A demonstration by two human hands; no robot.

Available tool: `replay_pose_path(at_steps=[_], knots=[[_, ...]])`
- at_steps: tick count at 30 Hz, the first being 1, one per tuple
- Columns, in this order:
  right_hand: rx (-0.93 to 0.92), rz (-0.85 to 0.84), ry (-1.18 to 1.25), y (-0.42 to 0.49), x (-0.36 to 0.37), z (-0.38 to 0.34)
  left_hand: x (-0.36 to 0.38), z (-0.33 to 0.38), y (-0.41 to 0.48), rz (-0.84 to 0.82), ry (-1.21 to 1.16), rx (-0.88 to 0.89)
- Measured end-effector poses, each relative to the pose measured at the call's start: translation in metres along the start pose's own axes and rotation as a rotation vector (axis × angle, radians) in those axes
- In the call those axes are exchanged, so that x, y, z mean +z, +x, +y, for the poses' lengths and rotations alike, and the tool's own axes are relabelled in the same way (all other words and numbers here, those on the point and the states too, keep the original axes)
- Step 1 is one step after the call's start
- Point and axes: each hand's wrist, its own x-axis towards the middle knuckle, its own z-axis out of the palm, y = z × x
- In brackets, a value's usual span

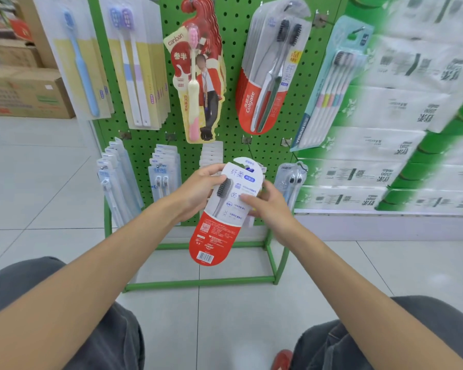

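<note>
Toothbrush pack [226, 209] pinched between both hands: left hand [198, 193] fingers grip upper edge, right hand [267, 206] thumb mid-card.

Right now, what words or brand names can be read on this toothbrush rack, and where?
"canban" and "参半": red pack with the pink toothbrush.
"Colgate" and "纤柔": hanging red-and-white pack.
"纤柔": held pack, gripped by left hand and right hand.
"VIBAO": light blue multipack.
Small print on the held pack and lettering on the tissue packs: too small or blurred to read.
</note>
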Motion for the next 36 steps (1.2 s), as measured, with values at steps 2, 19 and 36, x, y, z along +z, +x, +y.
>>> replay_pose_path(at_steps=[2,19,36], knots=[[-0.025,0.055,0.044,0.003,-0.008,-0.011,0.001,-0.002,0.0,-0.02,0.002,-0.018],[-0.094,0.169,-0.047,0.008,0.005,-0.021,-0.002,-0.003,0.001,0.021,-0.124,-0.03],[0.083,-0.031,0.177,0.009,0.009,-0.02,-0.005,0.004,-0.001,0.066,0.203,0.083]])
